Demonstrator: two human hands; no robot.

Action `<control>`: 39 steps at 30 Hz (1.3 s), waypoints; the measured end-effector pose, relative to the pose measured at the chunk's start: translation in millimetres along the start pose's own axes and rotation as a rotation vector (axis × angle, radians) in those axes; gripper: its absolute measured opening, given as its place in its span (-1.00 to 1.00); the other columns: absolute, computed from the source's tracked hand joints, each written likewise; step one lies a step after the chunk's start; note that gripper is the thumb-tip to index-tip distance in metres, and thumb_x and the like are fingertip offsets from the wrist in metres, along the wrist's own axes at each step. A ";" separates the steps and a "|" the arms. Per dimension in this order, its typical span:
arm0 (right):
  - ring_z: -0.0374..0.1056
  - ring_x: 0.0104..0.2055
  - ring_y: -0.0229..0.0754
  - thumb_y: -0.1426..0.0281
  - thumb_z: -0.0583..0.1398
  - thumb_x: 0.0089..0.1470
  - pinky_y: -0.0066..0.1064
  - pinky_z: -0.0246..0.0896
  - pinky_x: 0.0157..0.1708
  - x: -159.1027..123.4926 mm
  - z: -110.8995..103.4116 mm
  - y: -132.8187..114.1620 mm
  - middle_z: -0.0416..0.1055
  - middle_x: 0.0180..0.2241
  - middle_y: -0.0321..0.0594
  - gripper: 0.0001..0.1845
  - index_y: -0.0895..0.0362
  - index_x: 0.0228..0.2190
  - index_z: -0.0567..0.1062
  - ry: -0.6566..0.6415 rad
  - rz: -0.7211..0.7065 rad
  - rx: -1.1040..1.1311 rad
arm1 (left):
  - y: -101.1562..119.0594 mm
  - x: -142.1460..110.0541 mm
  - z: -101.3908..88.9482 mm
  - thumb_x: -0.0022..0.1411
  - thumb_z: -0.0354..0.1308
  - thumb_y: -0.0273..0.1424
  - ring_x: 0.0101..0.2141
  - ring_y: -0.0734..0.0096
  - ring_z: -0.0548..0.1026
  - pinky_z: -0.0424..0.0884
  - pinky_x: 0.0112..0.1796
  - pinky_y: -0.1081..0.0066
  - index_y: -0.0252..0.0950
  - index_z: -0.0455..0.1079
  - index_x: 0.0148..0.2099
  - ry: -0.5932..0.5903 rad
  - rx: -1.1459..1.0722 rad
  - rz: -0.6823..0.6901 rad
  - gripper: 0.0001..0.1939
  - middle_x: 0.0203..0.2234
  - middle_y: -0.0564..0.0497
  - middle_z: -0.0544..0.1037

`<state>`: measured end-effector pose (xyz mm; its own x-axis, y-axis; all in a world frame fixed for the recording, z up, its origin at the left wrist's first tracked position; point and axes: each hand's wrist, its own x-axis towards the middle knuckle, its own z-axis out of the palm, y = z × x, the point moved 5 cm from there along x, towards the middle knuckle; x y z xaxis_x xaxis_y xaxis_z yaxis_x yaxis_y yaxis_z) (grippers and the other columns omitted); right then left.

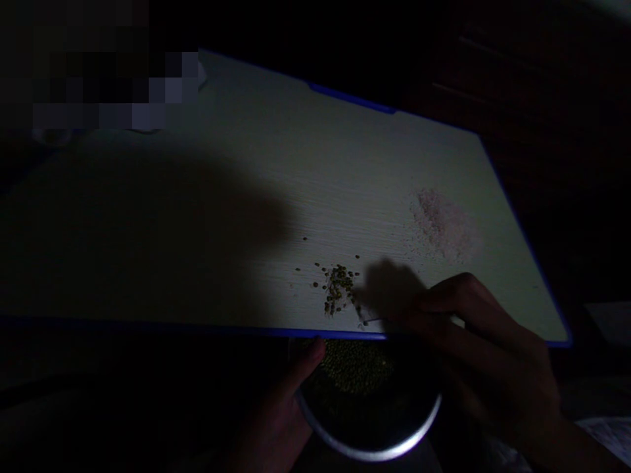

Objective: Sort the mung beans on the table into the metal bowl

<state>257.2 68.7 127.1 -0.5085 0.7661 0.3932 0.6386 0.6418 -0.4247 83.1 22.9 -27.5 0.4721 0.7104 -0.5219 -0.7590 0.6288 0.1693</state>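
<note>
Several dozen green mung beans lie in a loose cluster on the worktop, close inside its blue front edge. Key bearing: cluster at about 10 o'clock from the right hand, near its fingertips but apart from the main group. Long axis ragged, roughly 1 to 7 o'clock; a few strays sit out toward 10 and 11.

Right hand: fingers drawn narrow, tips low over the front edge. A thin pale line shows by the tips; cannot tell whether anything is pinched. Left hand: wrapped on the 9 o'clock side of a metal bowl, thumb up near the worktop edge. Left thumb is about as near the cluster as the right fingertips, but that hand is occupied.

Bowl sits between the hands, at 5 to 6 o'clock from the cluster, with more beans inside. Between cluster and bowl: only the blue edge. Pinkish granule heap: 1 o'clock from the right fingertips, well apart from the cluster. Light is poor.
</note>
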 end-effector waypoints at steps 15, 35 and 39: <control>0.34 -0.11 -0.15 0.67 0.15 0.25 -0.34 0.36 -0.28 -18.9 -5.3 2.6 0.43 -0.16 -0.11 -0.63 0.18 0.02 0.52 -0.003 0.100 0.045 | 5.4 -2.8 16.2 0.26 0.40 -0.25 0.27 -0.05 0.48 0.27 0.32 0.02 -0.05 0.72 -0.15 0.024 0.053 0.019 -0.88 -0.02 0.04 0.77; 0.52 -0.24 -0.26 0.54 0.20 0.30 -0.49 0.45 -0.33 -9.6 -11.5 20.1 0.57 -0.21 -0.16 -0.78 0.13 -0.09 0.60 0.121 0.307 -0.226 | 3.6 -4.6 1.0 0.15 0.50 -0.27 0.32 -0.08 0.41 0.21 0.34 0.00 -0.10 0.72 -0.10 0.059 0.007 -0.021 -0.76 0.08 0.03 0.73; 0.54 -0.26 -0.29 0.56 0.17 0.31 -0.53 0.47 -0.35 -10.6 -2.4 3.1 0.55 -0.25 -0.17 -0.78 0.15 -0.09 0.58 0.099 0.258 -0.060 | 4.5 -4.1 3.0 0.27 0.42 -0.27 0.29 -0.06 0.45 0.25 0.32 -0.04 -0.05 0.67 0.06 0.031 0.025 0.008 -0.70 0.08 0.01 0.72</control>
<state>266.0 62.5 123.6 -0.2676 0.8948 0.3575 0.7743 0.4205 -0.4730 79.1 23.8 -22.1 0.4515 0.7059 -0.5457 -0.7512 0.6308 0.1944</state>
